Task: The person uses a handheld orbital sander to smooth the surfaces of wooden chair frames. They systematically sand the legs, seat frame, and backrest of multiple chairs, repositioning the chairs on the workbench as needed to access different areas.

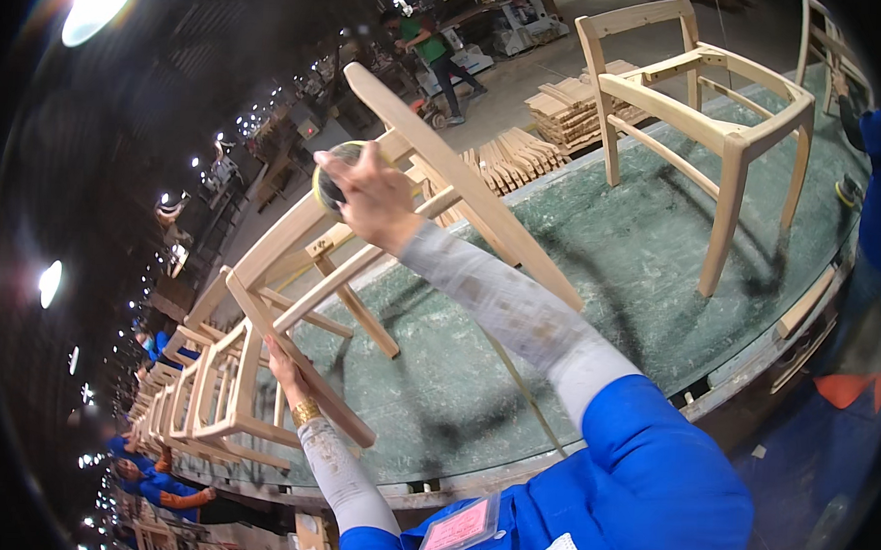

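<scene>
An unfinished pale wooden chair frame (445, 177) lies tipped over on the green-topped workbench (597, 282). My right hand (365, 198) presses a round sanding tool (328, 187) with a yellow pad against the upper rail of the frame. My left hand (284, 362) grips a lower leg of the same frame, a gold bracelet on the wrist. Both forearms wear white sleeves under blue work clothing.
A second bare chair frame (703, 119) stands upright at the bench's far right. Stacks of wooden parts (565, 113) lie beyond it. A person in green (430, 53) works in the background. A row of chair frames (200, 382) stands at left with people in blue nearby.
</scene>
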Tool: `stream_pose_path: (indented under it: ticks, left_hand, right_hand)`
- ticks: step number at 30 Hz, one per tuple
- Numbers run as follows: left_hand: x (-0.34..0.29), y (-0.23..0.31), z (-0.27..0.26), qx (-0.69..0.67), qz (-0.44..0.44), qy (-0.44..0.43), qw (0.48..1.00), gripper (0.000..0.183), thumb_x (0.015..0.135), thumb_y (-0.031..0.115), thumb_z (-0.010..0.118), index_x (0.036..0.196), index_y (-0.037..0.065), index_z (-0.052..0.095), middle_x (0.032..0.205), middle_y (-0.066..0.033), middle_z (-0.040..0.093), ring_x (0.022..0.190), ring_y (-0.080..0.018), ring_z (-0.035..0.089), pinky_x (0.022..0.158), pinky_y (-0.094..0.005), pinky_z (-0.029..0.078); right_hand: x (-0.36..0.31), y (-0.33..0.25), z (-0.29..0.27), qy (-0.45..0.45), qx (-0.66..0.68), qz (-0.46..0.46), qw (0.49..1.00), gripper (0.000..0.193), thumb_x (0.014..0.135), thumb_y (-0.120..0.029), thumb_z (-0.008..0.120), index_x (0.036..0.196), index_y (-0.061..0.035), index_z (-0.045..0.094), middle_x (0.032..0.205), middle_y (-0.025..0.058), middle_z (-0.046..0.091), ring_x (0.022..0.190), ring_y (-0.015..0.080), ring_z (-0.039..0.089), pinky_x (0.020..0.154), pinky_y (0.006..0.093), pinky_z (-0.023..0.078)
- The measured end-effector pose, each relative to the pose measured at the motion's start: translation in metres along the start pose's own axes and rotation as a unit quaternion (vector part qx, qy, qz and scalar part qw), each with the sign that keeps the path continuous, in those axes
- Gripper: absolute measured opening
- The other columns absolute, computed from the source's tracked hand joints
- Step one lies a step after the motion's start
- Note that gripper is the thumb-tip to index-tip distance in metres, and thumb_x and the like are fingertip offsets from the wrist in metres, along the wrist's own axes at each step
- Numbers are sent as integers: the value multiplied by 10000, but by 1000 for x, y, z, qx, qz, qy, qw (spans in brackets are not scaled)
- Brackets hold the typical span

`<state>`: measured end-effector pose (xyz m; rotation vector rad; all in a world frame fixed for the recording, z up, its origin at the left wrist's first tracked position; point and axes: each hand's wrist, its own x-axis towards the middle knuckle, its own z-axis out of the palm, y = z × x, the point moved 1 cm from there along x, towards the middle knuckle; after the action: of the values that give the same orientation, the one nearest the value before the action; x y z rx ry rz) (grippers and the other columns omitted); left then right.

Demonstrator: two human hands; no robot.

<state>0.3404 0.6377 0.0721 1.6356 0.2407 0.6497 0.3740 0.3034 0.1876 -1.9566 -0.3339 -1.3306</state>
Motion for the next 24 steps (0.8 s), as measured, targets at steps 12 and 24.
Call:
stream_pose_path:
  ticks: [12,24]
  left_hand:
    - [6,-6,-12,55,25,-4,998,624,870,624,422,933,9,508,628,-85,517,487,-205,571,404,-314,504]
    - [3,-1,7,38,42,12,998,586,901,599,383,878,31,526,589,-73,523,471,-173,536,421,-277,451]
  right_hand:
    - [21,15,27,-69,-71,125,987,506,790,-132,598,1250,-269,436,1001,188,428,678,308,646,571,381,554]
    - [25,21,21,-78,-87,136,984,344,830,-160,587,1141,-256,477,1027,162,442,786,285,643,553,335,552]
